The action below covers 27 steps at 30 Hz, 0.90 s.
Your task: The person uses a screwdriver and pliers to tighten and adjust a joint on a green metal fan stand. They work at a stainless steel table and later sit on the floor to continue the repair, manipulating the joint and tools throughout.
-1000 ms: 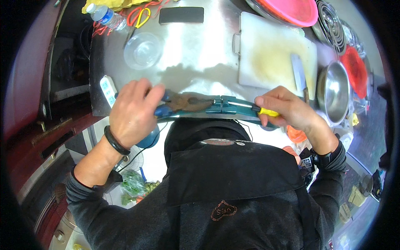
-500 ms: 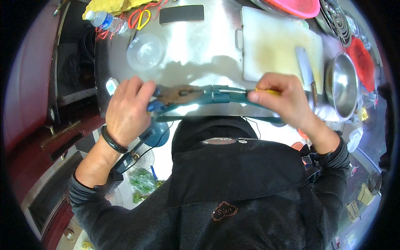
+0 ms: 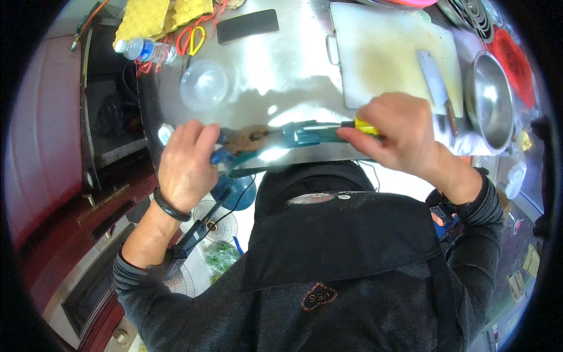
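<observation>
I hold a long teal metal tool (image 3: 305, 134) level over the near edge of the steel counter (image 3: 281, 64). Its left part (image 3: 243, 139) is rusty brown. My left hand (image 3: 187, 167) is closed around the blue grip (image 3: 220, 155) at the tool's left end. My right hand (image 3: 399, 138) grips the yellow-handled end (image 3: 365, 126), its knuckles just below the white cutting board (image 3: 381, 53). My fingers hide both ends of the tool.
A cleaver (image 3: 434, 76) lies on the cutting board, with a steel bowl (image 3: 489, 105) to its right. A clear plastic bowl (image 3: 204, 85), a water bottle (image 3: 146, 51), orange scissors (image 3: 193, 38), a black flat case (image 3: 246, 26) and yellow cloth (image 3: 152, 17) sit at the counter's far left.
Both hands have kept their grip on the tool. My right hand has lifted a little toward the cutting board, and the tool now sits slightly farther over the counter edge.
</observation>
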Tool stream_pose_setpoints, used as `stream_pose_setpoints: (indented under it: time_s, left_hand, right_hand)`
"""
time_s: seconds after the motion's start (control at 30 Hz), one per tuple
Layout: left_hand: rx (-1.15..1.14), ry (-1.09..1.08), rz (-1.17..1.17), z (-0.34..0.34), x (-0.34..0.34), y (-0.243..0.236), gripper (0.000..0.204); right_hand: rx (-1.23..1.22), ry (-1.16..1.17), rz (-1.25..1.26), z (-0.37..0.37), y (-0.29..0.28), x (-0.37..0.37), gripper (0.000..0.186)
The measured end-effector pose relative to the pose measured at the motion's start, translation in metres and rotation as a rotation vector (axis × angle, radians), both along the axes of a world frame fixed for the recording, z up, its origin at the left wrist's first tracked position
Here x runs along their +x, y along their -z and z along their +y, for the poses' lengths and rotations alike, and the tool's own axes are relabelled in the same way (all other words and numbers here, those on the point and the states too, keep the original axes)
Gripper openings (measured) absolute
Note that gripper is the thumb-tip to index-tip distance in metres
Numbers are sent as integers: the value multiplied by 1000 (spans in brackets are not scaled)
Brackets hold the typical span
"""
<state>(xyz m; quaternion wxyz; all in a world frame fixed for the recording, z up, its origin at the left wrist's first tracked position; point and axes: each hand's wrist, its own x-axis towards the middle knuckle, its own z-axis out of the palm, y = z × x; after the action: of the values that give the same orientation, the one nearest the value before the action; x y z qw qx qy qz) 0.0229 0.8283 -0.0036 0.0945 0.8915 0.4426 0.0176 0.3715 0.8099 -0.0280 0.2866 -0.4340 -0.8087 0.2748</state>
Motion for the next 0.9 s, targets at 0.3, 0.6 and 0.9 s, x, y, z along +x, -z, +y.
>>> stream_pose_setpoints:
  time_s: [0.3, 0.6, 0.9]
  left_hand:
    - [44, 28, -43, -1, 0, -1, 52]
    - [-38, -23, -53, -6, 2, -3, 53]
    - [-27, -36, -61, -2, 2, -3, 50]
  right_hand:
    - [-1091, -38, 401, 16, -28, 13, 20]
    - [-163, -99, 142, 2, -12, 5, 18]
    - [296, 35, 139, 8, -4, -7, 22]
